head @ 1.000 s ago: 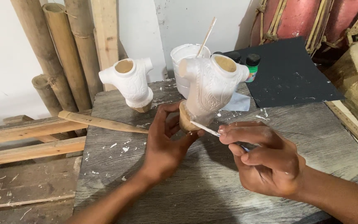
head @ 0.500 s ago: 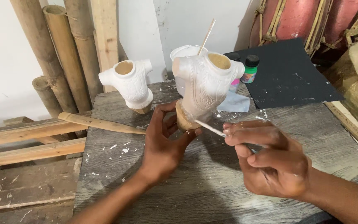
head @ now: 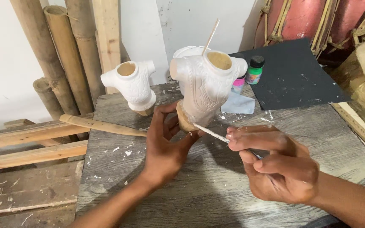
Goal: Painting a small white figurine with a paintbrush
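Head view looks down on a grey wooden bench (head: 216, 190) where a person works on a white torso-shaped figure (head: 205, 90), held up near the middle of the bench toward its back edge. The left hand (head: 165, 145) is closed around the figure's bare wooden base, fingers wrapped under it, while the right hand (head: 275, 162) pinches a thin white-coated brush (head: 211, 132) whose tip touches the figure's lower edge. By the look of it the painting is nearly done: the whole patterned body is already white, and only the wooden base and the tan neck opening are still bare, so this seems to be touch-up along the bottom rim. A second white torso (head: 132, 84) stands at the back left corner, also fully coated, so that one seems finished. As for packaging, a white tub (head: 186, 52) with a stick in it sits behind the held figure at the back edge, and two small paint bottles stand beside it on the right: a green bottle (head: 255, 72) with a black cap, and a pink bottle (head: 238, 83) mostly hidden. A black sheet (head: 292, 76) covers the back right corner.
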